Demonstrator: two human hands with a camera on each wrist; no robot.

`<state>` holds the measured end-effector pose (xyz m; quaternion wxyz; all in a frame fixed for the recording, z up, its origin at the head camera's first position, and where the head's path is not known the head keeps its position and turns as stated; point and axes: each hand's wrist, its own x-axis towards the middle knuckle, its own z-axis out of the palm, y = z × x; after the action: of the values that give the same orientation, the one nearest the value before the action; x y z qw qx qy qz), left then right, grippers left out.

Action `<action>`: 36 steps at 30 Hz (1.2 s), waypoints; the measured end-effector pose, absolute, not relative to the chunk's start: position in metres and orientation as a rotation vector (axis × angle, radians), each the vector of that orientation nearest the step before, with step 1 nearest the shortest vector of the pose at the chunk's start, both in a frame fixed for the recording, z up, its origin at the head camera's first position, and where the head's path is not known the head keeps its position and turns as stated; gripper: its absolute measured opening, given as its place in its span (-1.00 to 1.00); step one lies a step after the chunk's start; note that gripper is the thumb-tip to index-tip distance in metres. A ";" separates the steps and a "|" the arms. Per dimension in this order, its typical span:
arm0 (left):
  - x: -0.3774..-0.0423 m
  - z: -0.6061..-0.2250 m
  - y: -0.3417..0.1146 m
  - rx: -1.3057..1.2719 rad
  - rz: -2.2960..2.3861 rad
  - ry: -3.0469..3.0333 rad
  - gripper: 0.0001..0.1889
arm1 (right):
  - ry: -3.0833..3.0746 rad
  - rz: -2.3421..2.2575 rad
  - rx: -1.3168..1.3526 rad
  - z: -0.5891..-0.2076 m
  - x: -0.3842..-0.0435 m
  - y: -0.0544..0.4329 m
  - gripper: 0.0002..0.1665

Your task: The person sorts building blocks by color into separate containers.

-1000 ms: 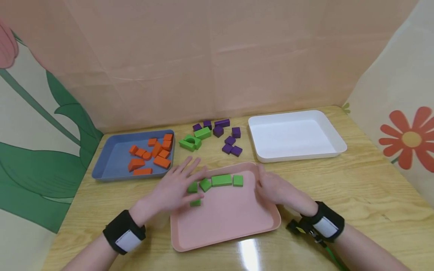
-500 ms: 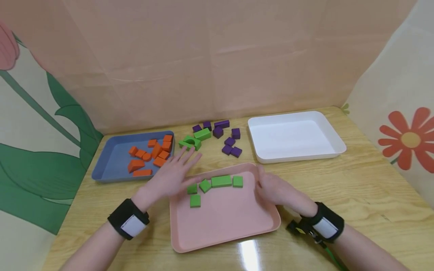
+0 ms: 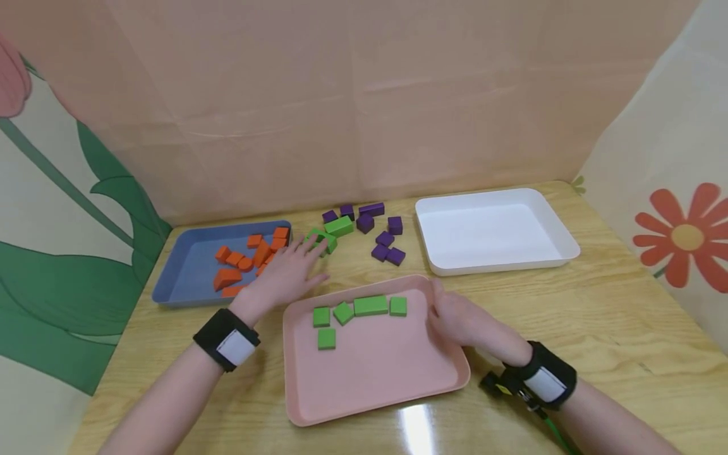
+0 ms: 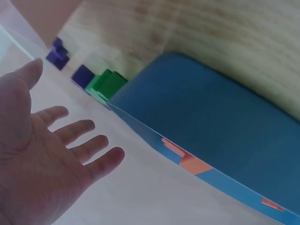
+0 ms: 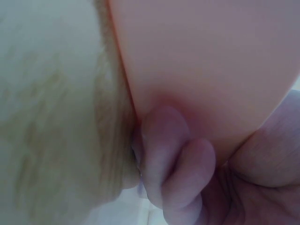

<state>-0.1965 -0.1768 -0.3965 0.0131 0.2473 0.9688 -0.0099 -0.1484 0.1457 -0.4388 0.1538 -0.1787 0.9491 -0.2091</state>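
Observation:
My left hand (image 3: 284,272) is stretched over the right edge of the blue tray (image 3: 170,272), fingers spread and nothing held. Its fingertips reach over the green arch block (image 3: 327,242) and partly cover it in the head view. Just behind lies a green rectangular block (image 3: 339,226). In the left wrist view the palm (image 4: 42,173) is bare. My right hand (image 3: 457,316) grips the right side of the pink tray (image 3: 378,414); in the right wrist view curled fingers (image 5: 164,145) press its outer wall. Several green blocks (image 3: 370,306) lie inside that tray.
Several purple blocks (image 3: 365,222) lie on the table behind the pink tray. Orange blocks (image 3: 227,279) fill part of the blue tray. A white tray (image 3: 497,230) stands at the back right, and a papered wall (image 3: 364,107) rises behind the table.
My left hand has moved forward, away from over the pink tray to the green blocks beside the blue tray. The right hand keeps its hold on the pink tray.

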 end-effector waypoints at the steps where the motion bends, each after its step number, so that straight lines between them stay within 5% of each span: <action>1: -0.200 -0.397 -0.177 0.763 -0.043 3.014 -0.26 | 2.711 -0.608 -0.501 -0.439 -0.148 0.146 -0.54; 8: -0.217 -0.402 -0.179 0.737 -0.075 2.998 -0.35 | 2.624 -0.680 -0.401 -0.436 -0.147 0.144 -0.41; 31: -0.232 -0.419 -0.166 0.791 -0.410 3.123 -0.73 | 2.702 -0.651 -0.498 -0.434 -0.146 0.146 -0.51; 36: -0.224 -0.414 -0.164 0.808 -0.186 3.141 -0.77 | 2.716 -0.640 -0.516 -0.436 -0.146 0.147 -0.55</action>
<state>-0.2243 -0.1637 -0.4138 -0.0537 0.2484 0.9655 -0.0573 -0.1461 0.1470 -0.4362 0.1514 -0.1796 0.9461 -0.2229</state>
